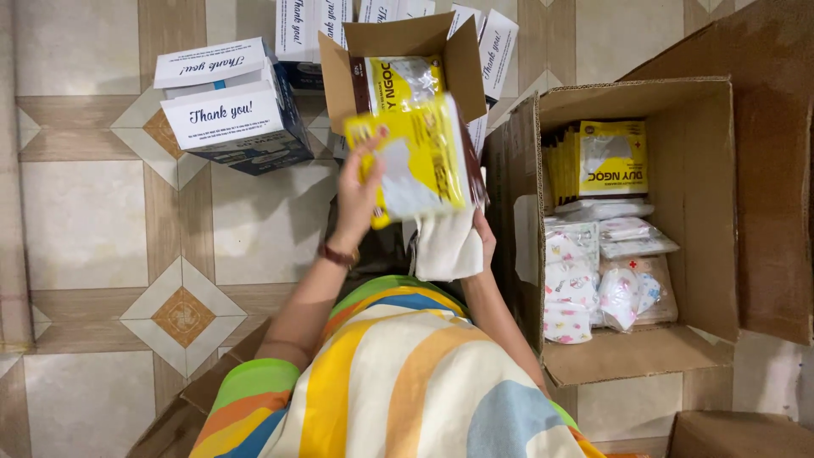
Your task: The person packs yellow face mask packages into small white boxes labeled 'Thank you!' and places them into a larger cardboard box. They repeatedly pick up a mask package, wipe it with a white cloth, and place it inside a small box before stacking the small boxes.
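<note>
My left hand [360, 191] grips the left edge of a stack of flat yellow packets [420, 157], held up over a small open cardboard box [335, 76]. Another yellow packet [407, 80] lies inside that small box. Underneath the stack, my right hand [483, 237] is partly hidden; it supports the packets together with a white cloth-like piece [445, 246] that hangs down.
A big open cardboard box [704, 212] on the right holds more yellow packets [606, 157] and clear bags of patterned items [585, 280]. White and blue printed cartons [233, 110] stand on the tiled floor at upper left. My striped clothing [398, 382] fills the bottom.
</note>
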